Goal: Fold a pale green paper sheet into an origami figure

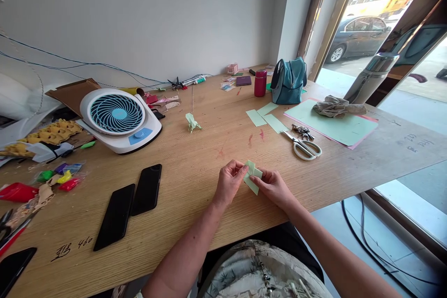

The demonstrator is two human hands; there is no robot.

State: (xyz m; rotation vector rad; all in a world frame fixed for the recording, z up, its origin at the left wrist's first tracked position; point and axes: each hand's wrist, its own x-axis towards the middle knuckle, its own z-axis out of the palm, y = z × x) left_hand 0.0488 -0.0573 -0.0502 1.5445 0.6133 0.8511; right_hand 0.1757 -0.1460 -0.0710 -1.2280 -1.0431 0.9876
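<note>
While both hands meet just above the near edge of the wooden table [195,167], the left hand [228,185] pinches the upper left corner of a small folded piece of pale green paper [252,176] with its fingers curled in, and the right hand [274,187] grips the paper's right side the same way, so the paper sits between the 2 hands, close over the tabletop. To the left, 2 black phones [131,205] lie side by side, and a third dark device [14,267] shows at the near left corner. Farther out on the left, small clear bags [61,178] hold bright green, yellow, purple and red bits, beside a red object [17,192]. Beyond them stands a white desk fan [118,118] with a blue grille. Mid-table sits a small folded green paper figure [192,122]. To the right lie white-handled scissors [303,145], a bunch of keys [303,131], 3 loose green paper strips [267,118] and larger green and pink sheets [335,125] with a crumpled brownish cloth [335,106] on top. Farther back stand a teal bag [288,81], its contents not visible, and a closed dark red bottle [260,83], which cannot be seen into
</note>
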